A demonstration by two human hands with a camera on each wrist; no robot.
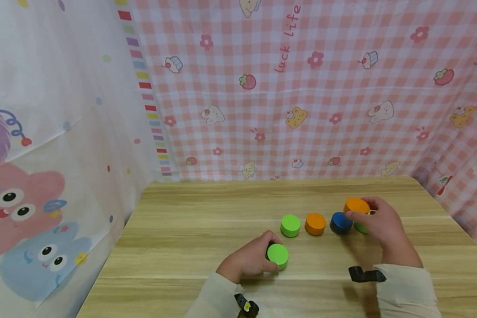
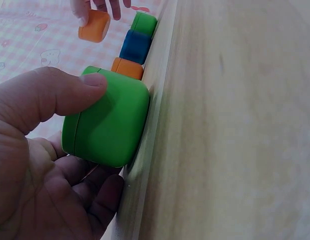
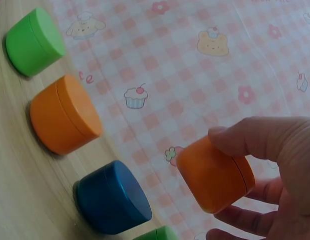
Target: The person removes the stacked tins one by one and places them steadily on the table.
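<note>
My left hand pinches a small round green tin between thumb and fingers, at the front of the table; a lid seam shows on this tin in the left wrist view. Above the right end of a row of tins, my right hand holds an orange tin off the table. In the right wrist view the thumb lies on top of that orange tin. The row runs from a green tin through an orange tin and a blue tin to another green tin, partly hidden by my right hand.
A wood-grain table lies beneath everything. Behind it hangs a pink checked cloth, and a white cartoon-printed cloth hangs at the left. Both sleeves carry black wrist mounts.
</note>
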